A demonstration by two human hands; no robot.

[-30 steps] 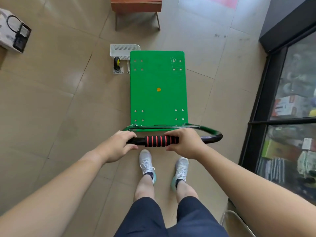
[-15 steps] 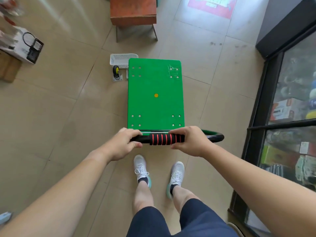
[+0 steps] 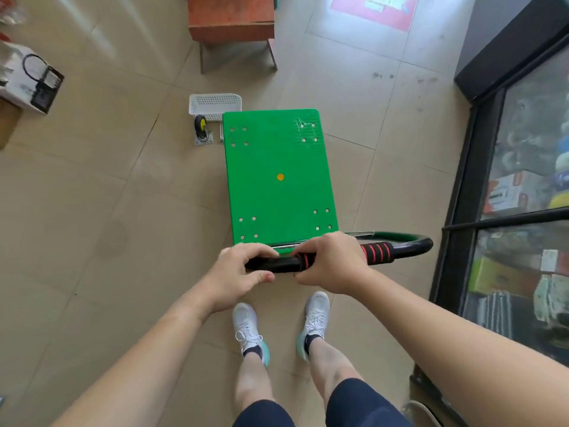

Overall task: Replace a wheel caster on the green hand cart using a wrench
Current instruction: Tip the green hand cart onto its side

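The green hand cart (image 3: 278, 180) stands on the floor before the person's feet, its deck now skewed. Since half a second ago the right hand (image 3: 334, 263) has slid left along the handle (image 3: 409, 248), baring the red-striped grip. Its fingers curl round the bar beside the left hand (image 3: 240, 274), which grips it too. A loose caster (image 3: 201, 131) lies by the far-left corner.

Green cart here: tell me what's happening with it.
A person stands behind the green cart, which sits deck up on the tiled floor. The left hand grips the bare black end of the handle, and the right hand grips its red-striped foam sleeve. A loose caster sits on the floor by the cart's far left corner, next to a white basket. Neither hand holds a wrench.
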